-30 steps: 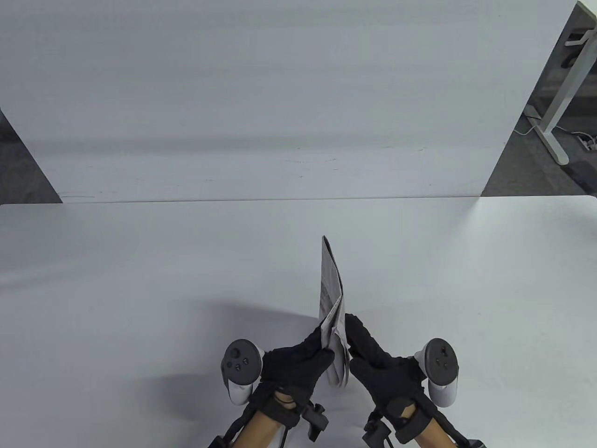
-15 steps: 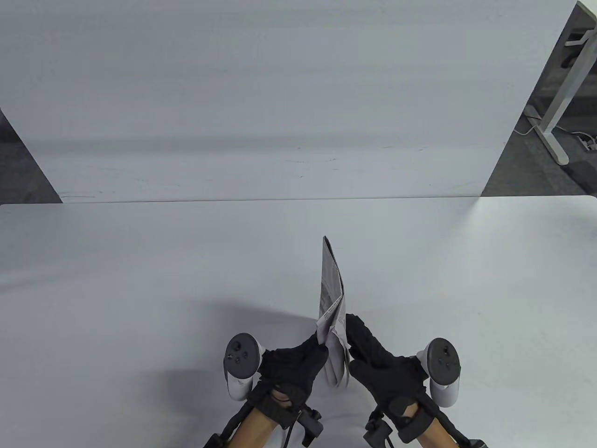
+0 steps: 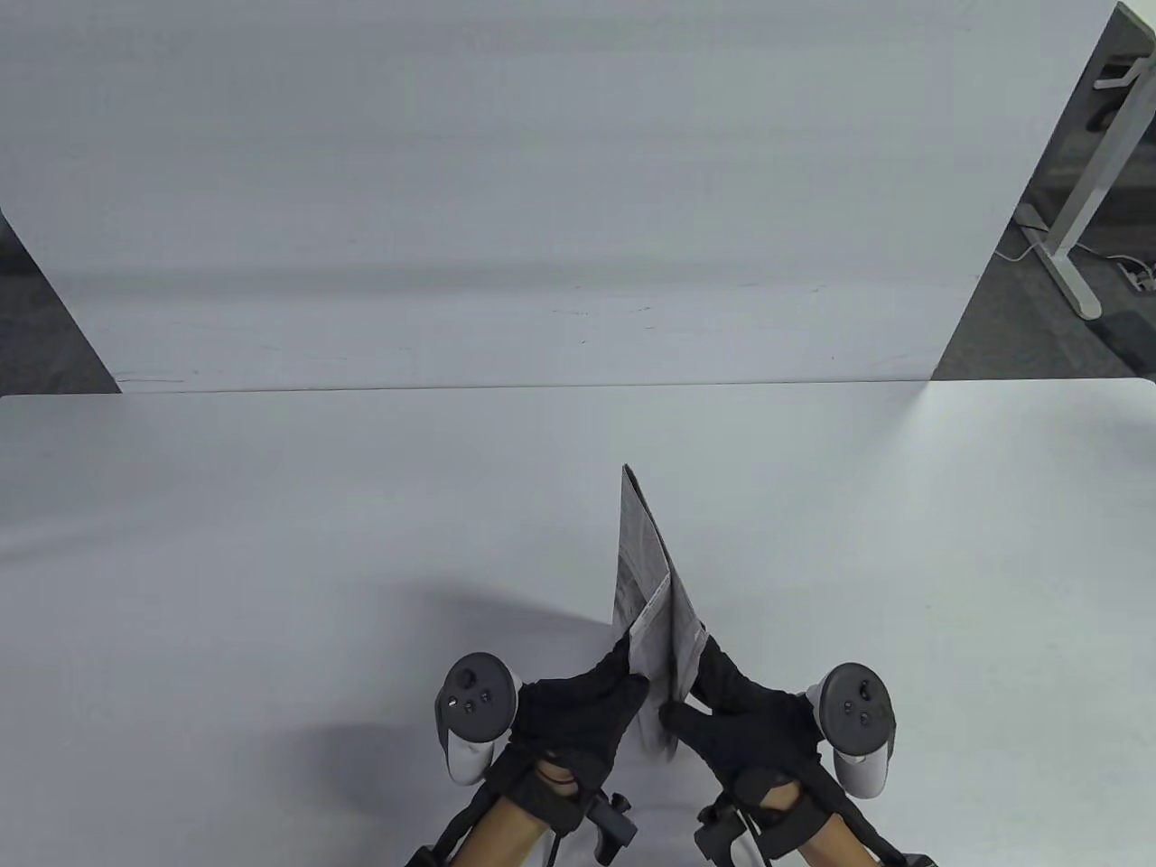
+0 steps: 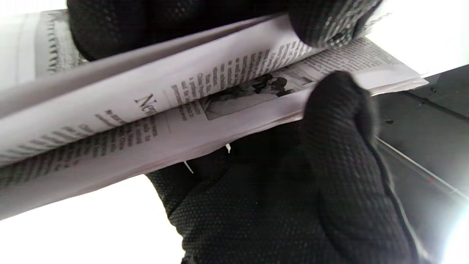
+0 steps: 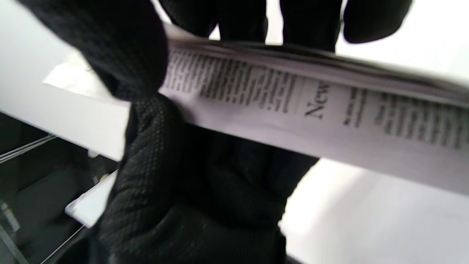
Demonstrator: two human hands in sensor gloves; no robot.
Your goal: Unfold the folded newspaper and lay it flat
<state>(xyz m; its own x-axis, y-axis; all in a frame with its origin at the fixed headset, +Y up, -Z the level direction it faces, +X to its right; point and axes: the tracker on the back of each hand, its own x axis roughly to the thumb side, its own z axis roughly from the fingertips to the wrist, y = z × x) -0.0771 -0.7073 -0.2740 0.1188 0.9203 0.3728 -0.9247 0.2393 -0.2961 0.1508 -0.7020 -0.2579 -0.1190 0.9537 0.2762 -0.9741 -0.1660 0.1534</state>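
Newspaper (image 3: 652,596), still folded, stands on edge above the near counter (image 3: 271,542), each hand's grip, left (image 3: 578,713) and right (image 3: 745,718), pinching one side; uneven pulling could tear a sheet.

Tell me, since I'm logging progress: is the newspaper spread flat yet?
No: the newspaper is folded, held edge-up between left hand and right hand, layers just parting.

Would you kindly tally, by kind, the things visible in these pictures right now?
Newspapers: 1, the folded newspaper gripped from both sides.
Gloved hands: 2, left hand and right hand.
Hand trackers: 2, left tracker, right tracker.
Tables: 1, the white table.
Total: 6.
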